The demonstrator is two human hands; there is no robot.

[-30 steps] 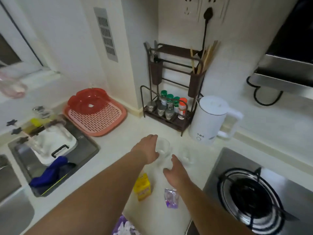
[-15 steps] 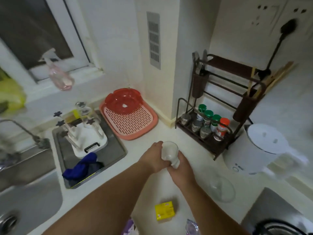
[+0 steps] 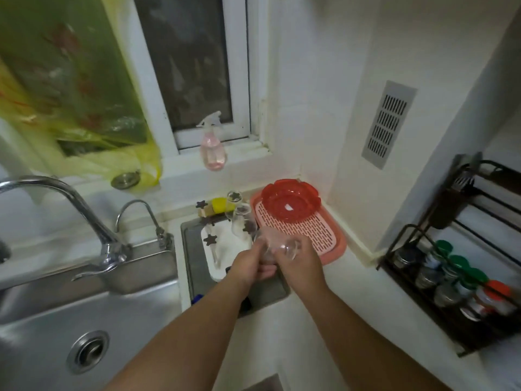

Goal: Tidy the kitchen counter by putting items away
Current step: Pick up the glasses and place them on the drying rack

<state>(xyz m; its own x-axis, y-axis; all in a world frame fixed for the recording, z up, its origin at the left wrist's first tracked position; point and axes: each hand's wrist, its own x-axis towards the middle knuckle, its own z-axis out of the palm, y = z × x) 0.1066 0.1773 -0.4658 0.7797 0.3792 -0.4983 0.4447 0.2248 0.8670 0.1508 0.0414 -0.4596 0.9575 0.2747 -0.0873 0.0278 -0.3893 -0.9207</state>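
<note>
Two hands, left hand and right hand, fingers curled around blurred clear glass cups.

You see a red bowl on a pink tray patterned with rows of slots, a pale pink spray bottle on the white sill, and a yellow-green bag with reddish marks. The sink and tap are silver steel, and a grey slotted vent sits in the white wall. The dark brown rack holds jars with green lids and one orange lid, and your hands hold a clear glass.
</note>
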